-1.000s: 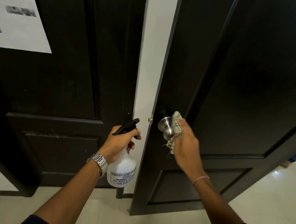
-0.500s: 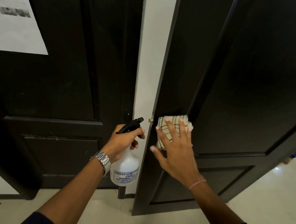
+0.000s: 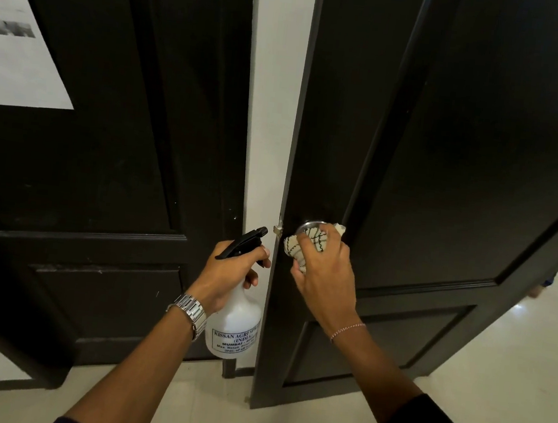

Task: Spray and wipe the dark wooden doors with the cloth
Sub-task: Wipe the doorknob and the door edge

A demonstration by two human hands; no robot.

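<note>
Half a second ago the right hand (image 3: pixel 324 271) lay flat with fingers spread, pressing the cloth (image 3: pixel 305 246) against the door face; now its fingers have curled over and bunched the cloth around the door knob (image 3: pixel 308 224), of which only a sliver of silver rim shows at the cloth's 12 o'clock. The left hand (image 3: pixel 230 268) and its bottle have barely shifted.

The cloth is pale cream with thin dark stitched stripes, crumpled into a wad; a corner pokes out at about 1 o'clock from the knuckles. It sits on the near edge of the right-hand door (image 3: pixel 465 162), a dark, almost black panelled wooden leaf standing ajar, with a small metal latch (image 3: pixel 278 227) at 9 o'clock from the knob.

The right grip is clenched round the cloth, back of the hand toward the camera, wrist bent slightly, a thin bracelet (image 3: pixel 347 330) on the forearm, which reaches in from 5 o'clock.

The left grip grasps the neck of a translucent white spray bottle (image 3: pixel 234 330) with a black trigger head (image 3: pixel 245 242) pointing toward 1 o'clock; a finger hooks under the trigger. A metal watch (image 3: pixel 189 310) circles that wrist. The bottle hangs before the white wall strip (image 3: pixel 273 107) between the right door and the left-hand door (image 3: pixel 104 158), which carries a white paper sheet (image 3: pixel 11 62) at 10 o'clock.
</note>
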